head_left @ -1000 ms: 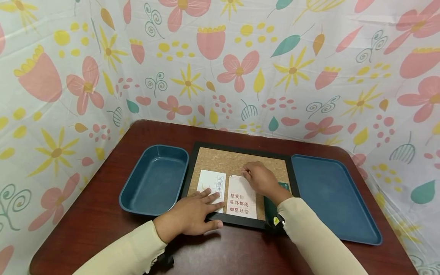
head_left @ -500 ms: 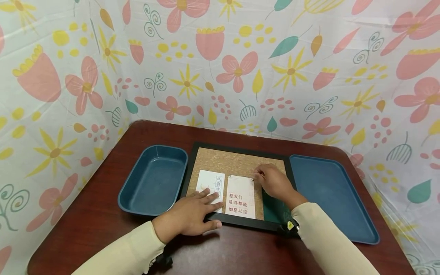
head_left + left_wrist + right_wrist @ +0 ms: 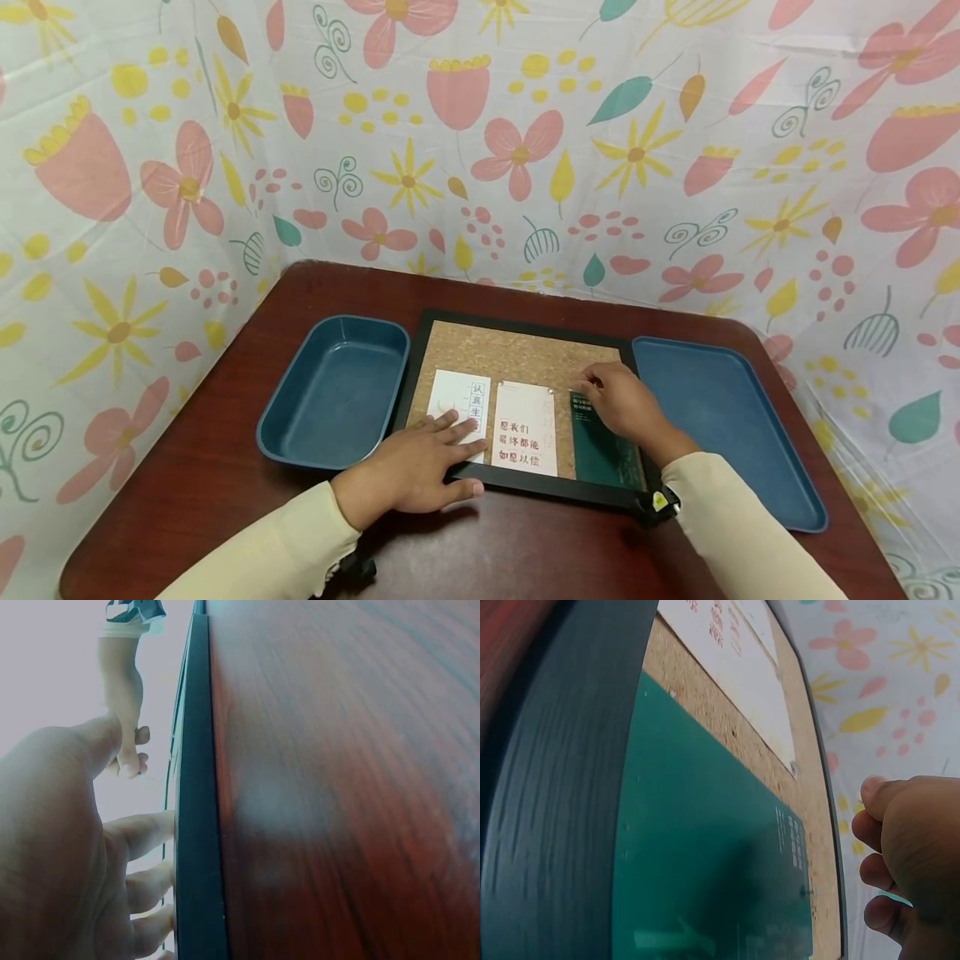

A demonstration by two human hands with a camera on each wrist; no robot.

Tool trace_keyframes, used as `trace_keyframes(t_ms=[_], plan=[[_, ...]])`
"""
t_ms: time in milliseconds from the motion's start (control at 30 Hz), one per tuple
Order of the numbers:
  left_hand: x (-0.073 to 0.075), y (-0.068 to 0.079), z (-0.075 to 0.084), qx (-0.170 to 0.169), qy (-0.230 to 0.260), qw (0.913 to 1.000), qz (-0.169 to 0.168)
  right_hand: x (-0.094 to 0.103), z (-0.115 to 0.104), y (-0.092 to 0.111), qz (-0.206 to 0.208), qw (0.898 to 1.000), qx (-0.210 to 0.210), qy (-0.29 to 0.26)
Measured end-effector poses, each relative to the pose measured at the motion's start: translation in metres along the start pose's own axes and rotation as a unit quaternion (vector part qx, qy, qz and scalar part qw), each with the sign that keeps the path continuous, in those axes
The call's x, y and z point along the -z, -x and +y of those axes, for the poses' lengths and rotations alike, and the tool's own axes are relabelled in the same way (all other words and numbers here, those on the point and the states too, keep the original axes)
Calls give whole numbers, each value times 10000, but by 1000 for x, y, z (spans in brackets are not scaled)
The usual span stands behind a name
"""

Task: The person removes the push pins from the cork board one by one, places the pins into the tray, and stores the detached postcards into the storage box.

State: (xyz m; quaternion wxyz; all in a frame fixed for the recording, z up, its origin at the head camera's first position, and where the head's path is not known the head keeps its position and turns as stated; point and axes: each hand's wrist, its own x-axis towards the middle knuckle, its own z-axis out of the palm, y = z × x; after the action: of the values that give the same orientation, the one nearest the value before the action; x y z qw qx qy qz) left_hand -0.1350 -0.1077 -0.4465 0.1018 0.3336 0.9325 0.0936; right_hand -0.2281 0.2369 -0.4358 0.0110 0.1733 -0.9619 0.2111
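My right hand (image 3: 624, 407) is nearer — fingers curled, whether pinching anything I can't tell; the green card (image 3: 604, 454) runs lengthwise from them toward me. Left hand (image 3: 414, 471) spread.

A small, screened-off table space is shown, most like a makeshift studio corner. The back and left side are closed in by a creased white cloth (image 3: 480, 154) printed with flowers and leaves, hung like a curtain, so the room behind is hidden. Right up near it, a dark reddish wood-grain worktop (image 3: 555, 546) with rounded corners has been placed. On it a blue dish (image 3: 333, 400), a framed corkboard (image 3: 517, 346) and a flat blue tray (image 3: 735, 433) are set in a row. Whether a home or an office is screened off cannot be told.
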Motion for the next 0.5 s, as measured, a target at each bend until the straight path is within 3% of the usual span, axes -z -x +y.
trace_keyframes(t_ms=[500], plan=[[1, 0, 0, 14, 56, 10000, -16, 14, 21, 17, 101, 9998, -159, 83]])
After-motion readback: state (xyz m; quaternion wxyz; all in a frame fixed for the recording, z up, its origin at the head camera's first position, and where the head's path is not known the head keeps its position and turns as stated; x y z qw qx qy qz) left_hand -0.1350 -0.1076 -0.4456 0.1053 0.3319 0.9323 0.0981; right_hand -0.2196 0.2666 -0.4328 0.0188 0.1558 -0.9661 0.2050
